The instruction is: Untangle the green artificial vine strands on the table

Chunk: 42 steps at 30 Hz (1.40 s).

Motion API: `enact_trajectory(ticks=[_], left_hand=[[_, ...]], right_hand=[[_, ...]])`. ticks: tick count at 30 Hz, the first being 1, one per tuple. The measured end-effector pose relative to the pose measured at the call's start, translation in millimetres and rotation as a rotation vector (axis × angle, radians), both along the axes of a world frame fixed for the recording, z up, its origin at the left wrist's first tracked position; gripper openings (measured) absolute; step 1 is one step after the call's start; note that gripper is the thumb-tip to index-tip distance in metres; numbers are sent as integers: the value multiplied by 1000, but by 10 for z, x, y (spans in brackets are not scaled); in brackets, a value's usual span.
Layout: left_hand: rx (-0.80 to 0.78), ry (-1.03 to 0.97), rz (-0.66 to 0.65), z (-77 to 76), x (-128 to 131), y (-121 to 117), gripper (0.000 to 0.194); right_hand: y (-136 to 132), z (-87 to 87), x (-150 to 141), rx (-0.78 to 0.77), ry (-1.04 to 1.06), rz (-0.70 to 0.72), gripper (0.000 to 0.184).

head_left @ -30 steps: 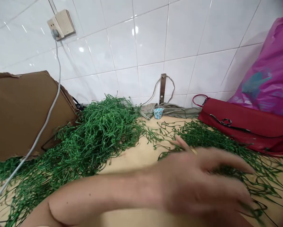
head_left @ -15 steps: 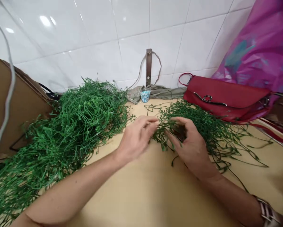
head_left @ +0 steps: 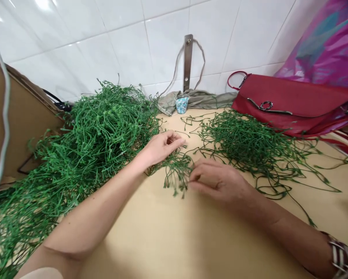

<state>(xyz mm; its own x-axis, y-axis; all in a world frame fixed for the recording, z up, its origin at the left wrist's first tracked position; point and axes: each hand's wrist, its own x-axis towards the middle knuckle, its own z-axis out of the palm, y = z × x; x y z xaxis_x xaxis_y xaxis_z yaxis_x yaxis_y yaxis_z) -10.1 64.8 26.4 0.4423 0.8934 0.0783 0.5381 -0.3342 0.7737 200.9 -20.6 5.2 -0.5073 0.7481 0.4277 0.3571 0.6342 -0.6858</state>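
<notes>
White tile wall behind tan table (head_left: 162, 232). Left hand (head_left: 165, 147), fingertips pinched, and right hand (head_left: 214, 180), fingers curled, flank a small green bunch (head_left: 176, 170), stems drooping toward me. I cannot tell which hand grips it.

We see bright green stems (head_left: 112, 128) in the large pile and deeper green strands (head_left: 246, 139) in the smaller one, both against a plain pale tan table (head_left: 162, 236). Our eyes meet a glossy white tiled wall (head_left: 127, 46) with thin grey lines, a brown box (head_left: 17, 124), a grey-green cloth (head_left: 211, 99) and a cup (head_left: 182, 104) mottled blue and white. We also see a red purse (head_left: 295, 97) with silver trim, and a magenta-purple plastic bag (head_left: 327, 50) patched with teal.
</notes>
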Motion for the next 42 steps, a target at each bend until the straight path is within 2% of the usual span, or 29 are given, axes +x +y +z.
enact_trajectory(ticks=[3, 5, 8, 12, 16, 20, 23, 26, 31, 36, 42], left_hand=[[-1, 30, -101, 11, 12, -5, 33], [-1, 132, -174, 16, -1, 2, 24], [25, 316, -251, 42, -52, 14, 17], [104, 409, -336, 126, -126, 3, 25], [134, 215, -208, 219, -87, -75, 41], [35, -50, -185, 234, 49, -176, 35], [-3, -106, -201, 183, 122, -207, 34], [-95, -208, -163, 131, 149, -197, 26], [-273, -439, -92, 100, 155, -168, 22], [-262, -470, -90, 117, 174, -196, 18], [-344, -372, -138, 149, 198, -234, 12]], right_hand=[[22, -11, -20, -48, 197, -313, 17], [51, -21, -2, -98, 336, -477, 18], [114, -63, 51, -199, 495, -581, 18], [179, -142, 91, -311, 597, -581, 12], [177, -143, 63, -360, 591, -558, 12], [155, -109, 33, -359, 546, -500, 14], [154, -119, 37, -369, 551, -483, 17], [153, -133, 53, -381, 571, -502, 21], [113, -68, 70, -312, 538, -570, 24], [79, -50, 50, -217, 420, -568, 31], [58, -96, 8, -227, 366, -560, 31]])
